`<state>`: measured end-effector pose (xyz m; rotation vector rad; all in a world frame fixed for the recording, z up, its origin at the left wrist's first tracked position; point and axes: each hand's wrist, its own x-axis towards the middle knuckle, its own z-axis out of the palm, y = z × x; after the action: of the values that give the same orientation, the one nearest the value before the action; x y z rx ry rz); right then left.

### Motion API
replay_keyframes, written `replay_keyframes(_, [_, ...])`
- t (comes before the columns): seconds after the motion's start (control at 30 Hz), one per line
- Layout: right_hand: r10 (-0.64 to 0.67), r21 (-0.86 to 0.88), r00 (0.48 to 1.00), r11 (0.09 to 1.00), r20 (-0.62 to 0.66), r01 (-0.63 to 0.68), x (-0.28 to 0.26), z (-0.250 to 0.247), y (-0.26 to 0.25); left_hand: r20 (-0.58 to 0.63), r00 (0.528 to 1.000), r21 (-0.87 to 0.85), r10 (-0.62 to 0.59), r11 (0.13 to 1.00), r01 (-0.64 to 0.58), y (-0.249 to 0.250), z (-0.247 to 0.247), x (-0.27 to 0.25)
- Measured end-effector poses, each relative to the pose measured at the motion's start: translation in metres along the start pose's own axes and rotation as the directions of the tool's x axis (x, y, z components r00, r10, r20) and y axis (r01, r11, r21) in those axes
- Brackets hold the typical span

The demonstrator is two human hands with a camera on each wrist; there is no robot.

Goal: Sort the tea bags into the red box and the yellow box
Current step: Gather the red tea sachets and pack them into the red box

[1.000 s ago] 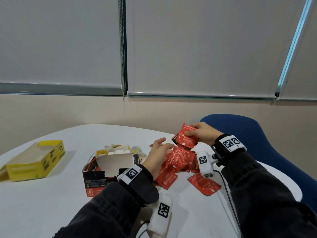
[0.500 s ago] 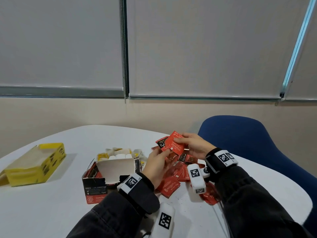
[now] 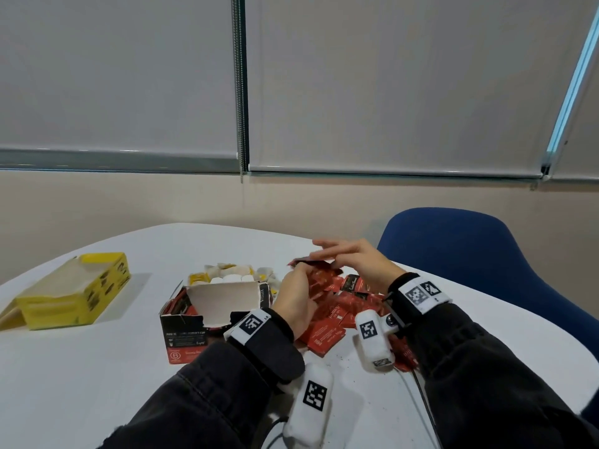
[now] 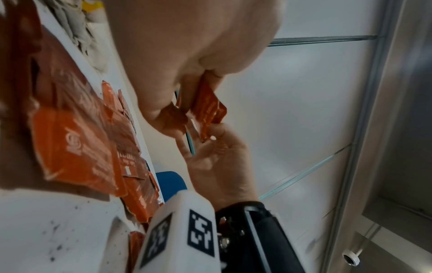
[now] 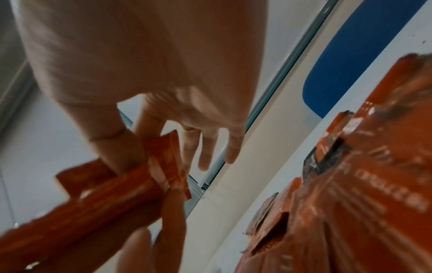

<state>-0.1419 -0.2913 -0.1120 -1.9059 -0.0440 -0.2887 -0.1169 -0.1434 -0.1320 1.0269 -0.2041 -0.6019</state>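
Observation:
The red box (image 3: 186, 332) stands open near the table's middle, its torn white flap up. Far left lies the yellow box (image 3: 76, 288), open on its side. My left hand (image 3: 299, 280) grips a small stack of red tea bags (image 4: 209, 105) just right of the red box. My right hand (image 3: 330, 254) meets it from the right: thumb and forefinger pinch the top red tea bag (image 5: 131, 188) of that stack, while the other fingers stay straight. Loose red tea bags (image 3: 343, 306) lie heaped under both hands.
Several white and yellow tea bags (image 3: 233, 275) are piled behind the red box. A blue chair (image 3: 479, 254) stands at the table's right edge. The white table (image 3: 97, 367) curves away at the back and right; dark crumbs speckle it near my wrists.
My right hand has carried its red tea bag left and down from the pile onto the stack in my left hand. The bag now lies flat and edge-on.

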Motion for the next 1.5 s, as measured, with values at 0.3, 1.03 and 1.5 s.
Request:
replay_keyframes(0.3, [0.093,0.069,0.981,0.992,0.173,-0.106,-0.004,-0.001,-0.001,-0.048,0.990,0.035,0.129,0.991,-0.127,0.000,-0.005,0.000])
replay_keyframes(1.03, [0.387,-0.438,0.909,0.798,-0.155,-0.414,-0.004,-0.027,0.009,-0.116,0.987,-0.030,0.110,0.993,-0.114,0.001,-0.010,-0.001])
replay_keyframes(1.5, [0.196,0.270,0.898,0.959,-0.394,-0.090,0.000,-0.020,0.003,-0.075,0.996,-0.062,0.055,0.996,-0.060,0.000,-0.012,0.000])
